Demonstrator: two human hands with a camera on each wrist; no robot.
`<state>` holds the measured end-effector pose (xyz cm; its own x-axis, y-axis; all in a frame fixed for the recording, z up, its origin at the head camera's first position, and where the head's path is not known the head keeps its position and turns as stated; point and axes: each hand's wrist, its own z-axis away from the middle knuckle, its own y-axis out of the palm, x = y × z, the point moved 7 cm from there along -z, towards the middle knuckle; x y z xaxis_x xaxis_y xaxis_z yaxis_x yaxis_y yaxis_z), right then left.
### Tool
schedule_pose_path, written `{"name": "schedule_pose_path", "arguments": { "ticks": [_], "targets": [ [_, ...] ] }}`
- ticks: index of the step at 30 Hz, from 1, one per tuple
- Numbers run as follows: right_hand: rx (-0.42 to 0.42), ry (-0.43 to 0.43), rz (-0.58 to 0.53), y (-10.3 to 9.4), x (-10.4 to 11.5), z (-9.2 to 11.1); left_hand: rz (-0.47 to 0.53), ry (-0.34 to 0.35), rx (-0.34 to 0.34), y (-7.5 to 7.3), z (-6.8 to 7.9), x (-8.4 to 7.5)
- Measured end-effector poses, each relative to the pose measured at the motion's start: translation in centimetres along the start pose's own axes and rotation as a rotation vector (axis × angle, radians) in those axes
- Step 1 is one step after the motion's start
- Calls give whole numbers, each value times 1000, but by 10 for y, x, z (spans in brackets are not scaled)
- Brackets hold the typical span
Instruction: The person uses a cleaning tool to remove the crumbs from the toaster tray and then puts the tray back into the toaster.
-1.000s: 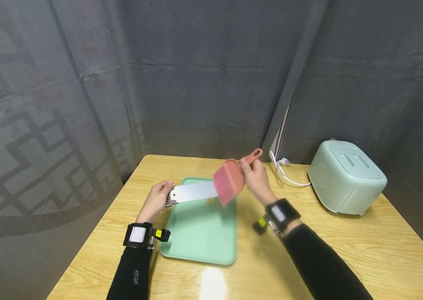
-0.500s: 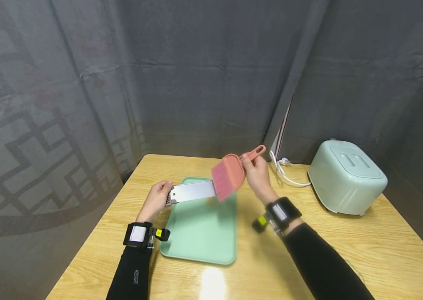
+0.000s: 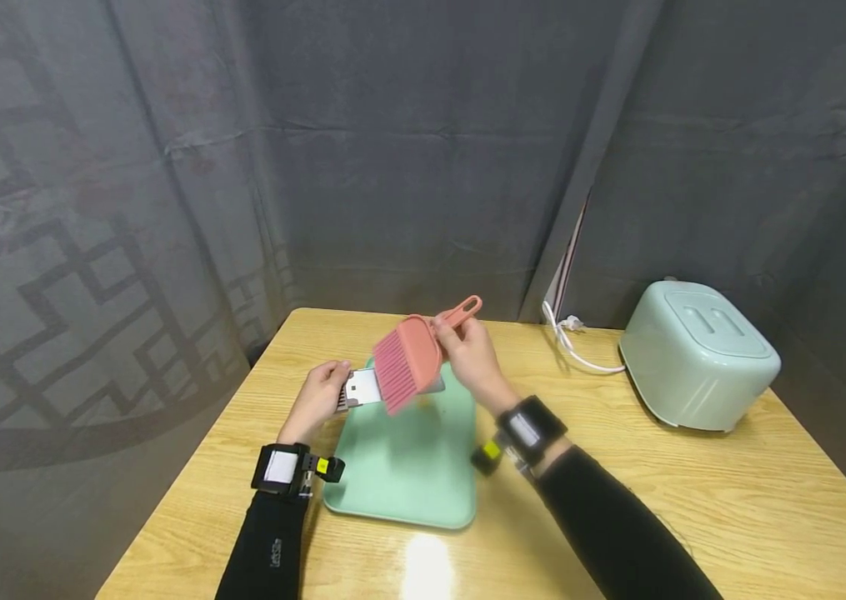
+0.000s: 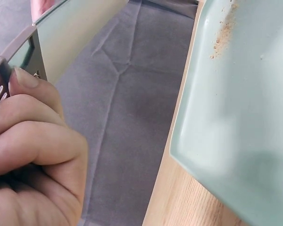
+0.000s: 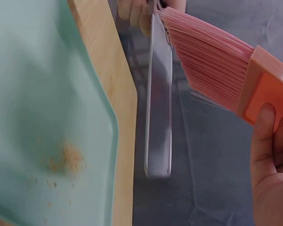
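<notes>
A long, shallow silver crumb tray (image 3: 363, 387) with a slotted brownish end is held in my left hand (image 3: 316, 398), thumb on top of that end in the left wrist view. My right hand (image 3: 473, 360) grips a small pink hand brush (image 3: 417, 346) by the base of its looped handle. In the head view the bristles cover the middle of the crumb tray; the right wrist view has their tips by its held end. Below both lies a mint-green tray (image 3: 400, 496), with brown crumbs (image 5: 70, 159) scattered on it.
A mint-green toaster (image 3: 696, 354) with a closed lid stands at the right of the wooden table (image 3: 588, 508). Its white cord (image 3: 576, 358) and plug lie near the back edge. Grey curtains (image 3: 423, 167) hang close behind and around the table.
My right hand has moved the brush left along the crumb tray, from its far end toward my left hand. The left hand and crumb tray have hardly moved.
</notes>
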<state>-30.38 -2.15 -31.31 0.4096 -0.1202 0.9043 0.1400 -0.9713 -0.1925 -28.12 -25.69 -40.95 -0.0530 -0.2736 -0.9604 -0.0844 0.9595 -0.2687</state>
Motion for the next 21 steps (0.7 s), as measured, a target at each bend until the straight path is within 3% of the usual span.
{"name": "schedule_pose_path", "arguments": {
  "ticks": [11, 21],
  "targets": [
    [37, 13, 41, 26, -4, 3, 25, -1, 23, 4, 0, -1],
    [28, 30, 80, 26, -8, 6, 21, -9, 25, 3, 0, -1]
  ]
}}
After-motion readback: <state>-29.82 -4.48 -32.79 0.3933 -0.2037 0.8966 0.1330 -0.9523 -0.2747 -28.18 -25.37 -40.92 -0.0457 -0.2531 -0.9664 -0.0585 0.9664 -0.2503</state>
